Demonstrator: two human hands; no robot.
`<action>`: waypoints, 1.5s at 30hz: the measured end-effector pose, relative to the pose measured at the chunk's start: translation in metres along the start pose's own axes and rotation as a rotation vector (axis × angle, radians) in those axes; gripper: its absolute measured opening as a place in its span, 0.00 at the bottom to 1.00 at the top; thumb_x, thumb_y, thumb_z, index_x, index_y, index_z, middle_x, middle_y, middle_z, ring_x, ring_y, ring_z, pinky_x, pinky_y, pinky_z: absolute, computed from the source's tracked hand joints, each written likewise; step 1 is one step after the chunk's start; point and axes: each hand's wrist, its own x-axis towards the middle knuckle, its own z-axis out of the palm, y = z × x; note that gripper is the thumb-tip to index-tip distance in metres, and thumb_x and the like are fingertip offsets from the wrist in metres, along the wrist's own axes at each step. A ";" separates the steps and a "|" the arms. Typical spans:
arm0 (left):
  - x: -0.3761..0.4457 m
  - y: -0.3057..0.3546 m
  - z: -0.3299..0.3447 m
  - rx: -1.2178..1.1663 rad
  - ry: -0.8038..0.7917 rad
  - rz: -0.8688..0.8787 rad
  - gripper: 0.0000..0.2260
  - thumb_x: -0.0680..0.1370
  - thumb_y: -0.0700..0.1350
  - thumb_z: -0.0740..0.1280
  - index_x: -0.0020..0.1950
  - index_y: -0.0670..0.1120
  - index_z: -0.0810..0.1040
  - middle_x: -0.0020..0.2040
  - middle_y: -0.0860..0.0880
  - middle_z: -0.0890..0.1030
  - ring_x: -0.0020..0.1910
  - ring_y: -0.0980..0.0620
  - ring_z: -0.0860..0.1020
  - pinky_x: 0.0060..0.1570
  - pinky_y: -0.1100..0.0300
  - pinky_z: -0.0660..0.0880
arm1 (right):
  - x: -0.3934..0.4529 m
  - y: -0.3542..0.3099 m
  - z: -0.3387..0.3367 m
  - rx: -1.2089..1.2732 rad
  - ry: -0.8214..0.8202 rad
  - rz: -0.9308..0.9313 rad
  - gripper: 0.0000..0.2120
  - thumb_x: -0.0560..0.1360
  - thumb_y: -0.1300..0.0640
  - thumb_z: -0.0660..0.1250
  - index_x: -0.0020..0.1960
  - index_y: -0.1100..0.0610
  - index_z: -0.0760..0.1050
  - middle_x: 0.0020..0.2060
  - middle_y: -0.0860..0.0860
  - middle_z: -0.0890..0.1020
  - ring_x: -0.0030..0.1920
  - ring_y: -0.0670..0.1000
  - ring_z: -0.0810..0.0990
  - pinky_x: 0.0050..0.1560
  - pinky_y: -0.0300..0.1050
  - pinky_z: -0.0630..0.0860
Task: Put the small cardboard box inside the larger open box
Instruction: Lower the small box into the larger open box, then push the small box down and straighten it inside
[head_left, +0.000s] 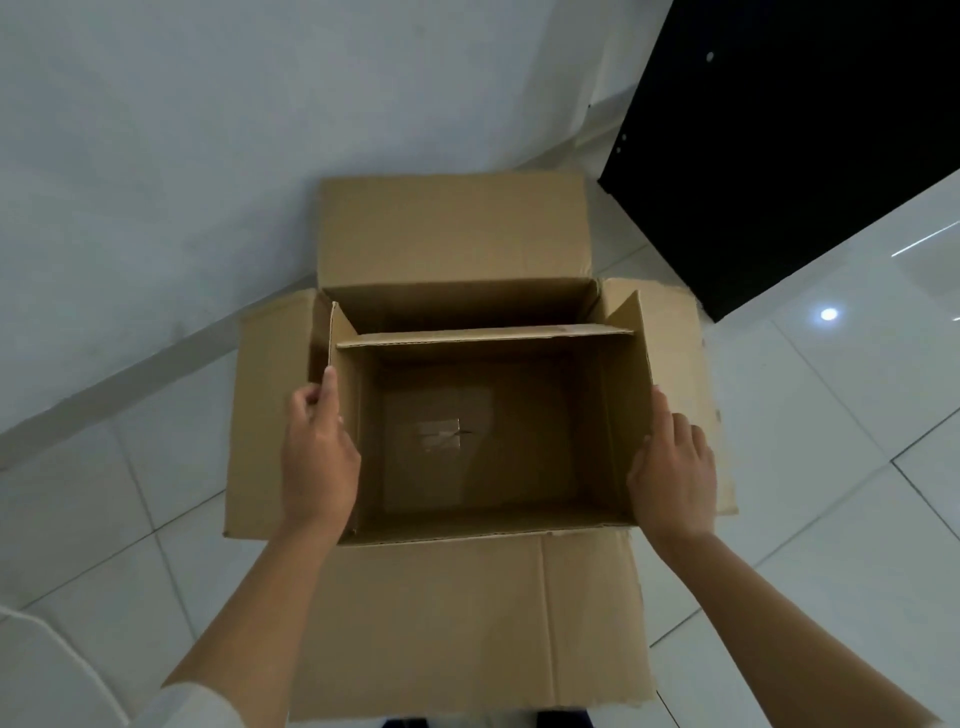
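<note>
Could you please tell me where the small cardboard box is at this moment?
In the head view, the small cardboard box sits open inside the larger open box, centre frame on the tiled floor, between the left hand and right hand.
</note>
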 end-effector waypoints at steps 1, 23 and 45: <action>-0.001 -0.006 0.009 0.004 -0.004 0.001 0.25 0.75 0.31 0.60 0.70 0.41 0.61 0.60 0.36 0.71 0.45 0.43 0.75 0.41 0.57 0.72 | 0.000 0.002 0.010 -0.016 0.007 -0.004 0.26 0.75 0.64 0.58 0.72 0.60 0.55 0.58 0.62 0.74 0.57 0.62 0.72 0.60 0.57 0.69; -0.010 -0.065 0.069 0.505 -0.287 0.136 0.35 0.73 0.65 0.46 0.67 0.51 0.27 0.70 0.46 0.28 0.69 0.44 0.28 0.63 0.37 0.31 | -0.007 0.029 0.082 -0.069 -0.159 -0.075 0.29 0.74 0.40 0.39 0.69 0.49 0.31 0.71 0.48 0.34 0.72 0.50 0.33 0.73 0.51 0.40; -0.031 -0.074 0.077 0.475 -0.232 0.102 0.42 0.63 0.74 0.35 0.69 0.52 0.31 0.72 0.50 0.31 0.70 0.48 0.30 0.66 0.38 0.34 | 0.083 -0.031 0.090 -0.304 -0.190 -0.472 0.36 0.74 0.35 0.45 0.71 0.50 0.31 0.74 0.51 0.35 0.73 0.54 0.33 0.68 0.54 0.31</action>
